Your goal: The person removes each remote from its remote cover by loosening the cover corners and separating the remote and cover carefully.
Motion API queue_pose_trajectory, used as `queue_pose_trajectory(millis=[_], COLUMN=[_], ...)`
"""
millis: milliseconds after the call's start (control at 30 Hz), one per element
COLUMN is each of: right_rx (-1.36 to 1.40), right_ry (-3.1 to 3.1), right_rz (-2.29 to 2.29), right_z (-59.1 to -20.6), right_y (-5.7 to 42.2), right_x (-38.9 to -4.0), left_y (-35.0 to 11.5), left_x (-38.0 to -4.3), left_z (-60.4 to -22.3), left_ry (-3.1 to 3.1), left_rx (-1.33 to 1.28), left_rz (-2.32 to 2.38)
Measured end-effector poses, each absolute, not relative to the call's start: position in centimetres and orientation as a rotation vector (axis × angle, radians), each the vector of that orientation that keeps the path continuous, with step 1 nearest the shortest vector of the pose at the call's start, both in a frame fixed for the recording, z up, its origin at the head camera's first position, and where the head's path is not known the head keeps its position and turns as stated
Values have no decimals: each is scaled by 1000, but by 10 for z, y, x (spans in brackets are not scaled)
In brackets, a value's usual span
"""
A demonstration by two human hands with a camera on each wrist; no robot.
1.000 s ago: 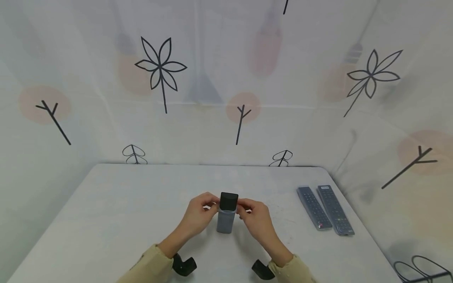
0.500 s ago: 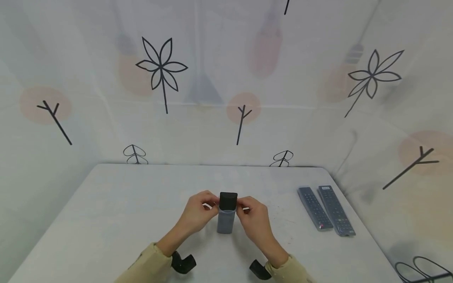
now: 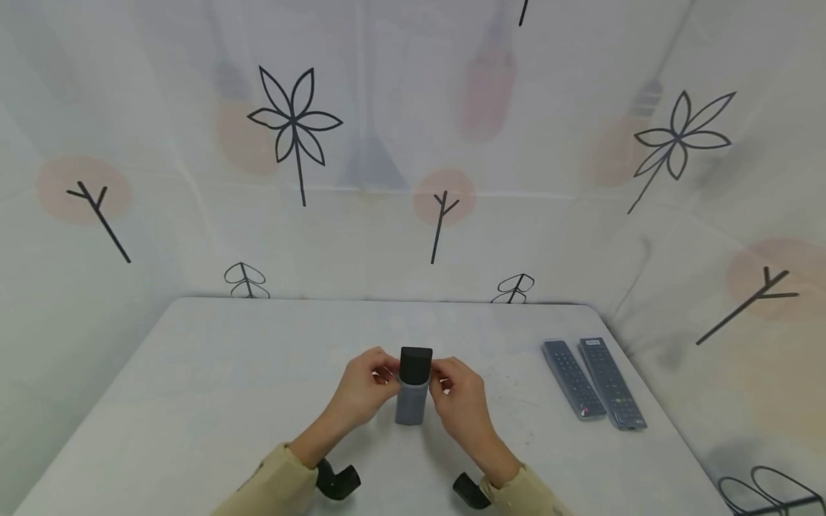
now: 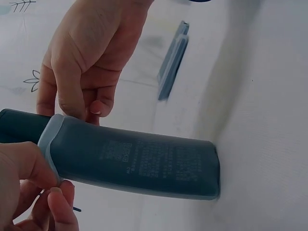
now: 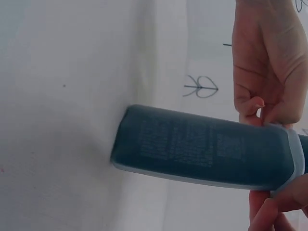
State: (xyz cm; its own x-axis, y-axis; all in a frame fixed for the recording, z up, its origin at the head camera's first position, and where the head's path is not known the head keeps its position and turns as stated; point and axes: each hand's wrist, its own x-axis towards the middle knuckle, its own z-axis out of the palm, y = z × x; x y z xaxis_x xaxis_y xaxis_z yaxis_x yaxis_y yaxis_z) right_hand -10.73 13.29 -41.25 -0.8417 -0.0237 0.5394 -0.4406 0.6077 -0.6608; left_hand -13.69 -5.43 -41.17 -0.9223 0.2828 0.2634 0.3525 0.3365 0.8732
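A dark remote control [image 3: 416, 364] stands upright on the white table, its lower part inside a translucent sleeve [image 3: 411, 405] and its black upper end bare. My left hand [image 3: 366, 387] pinches the sleeve's rim on the left side. On the opposite side my right hand [image 3: 462, 398] pinches the rim too. In the left wrist view, small print and a code cover the face of the sleeved remote [image 4: 139, 154], and the pale rim [image 4: 48, 139] runs between both hands' fingertips. The right wrist view has the same sleeve [image 5: 192, 149], its closed end near the table.
Two more remotes, a shorter one [image 3: 574, 380] and a longer one [image 3: 611, 383], lie side by side at the table's right. Black curved pieces [image 3: 338, 484] sit at both wrists. A patterned white curtain [image 3: 387, 244] hangs behind the white table [image 3: 226, 373].
My right hand has shifted very slightly left and its fingers have moved a little at the rim. The remote's black end stands marginally higher; the sleeve has stayed in place.
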Motion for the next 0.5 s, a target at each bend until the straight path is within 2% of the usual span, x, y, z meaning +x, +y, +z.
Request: queue_pose_trajectory(millis=[500], right_rx=[387], right_ry=[-2361], right_rz=[1210], right_z=[-417], right_y=[135], right_x=[-107], left_y=[-55], left_x=[-135], left_z=[-417], left_ry=[-2445], left_rx=[-663], left_rz=[-1634])
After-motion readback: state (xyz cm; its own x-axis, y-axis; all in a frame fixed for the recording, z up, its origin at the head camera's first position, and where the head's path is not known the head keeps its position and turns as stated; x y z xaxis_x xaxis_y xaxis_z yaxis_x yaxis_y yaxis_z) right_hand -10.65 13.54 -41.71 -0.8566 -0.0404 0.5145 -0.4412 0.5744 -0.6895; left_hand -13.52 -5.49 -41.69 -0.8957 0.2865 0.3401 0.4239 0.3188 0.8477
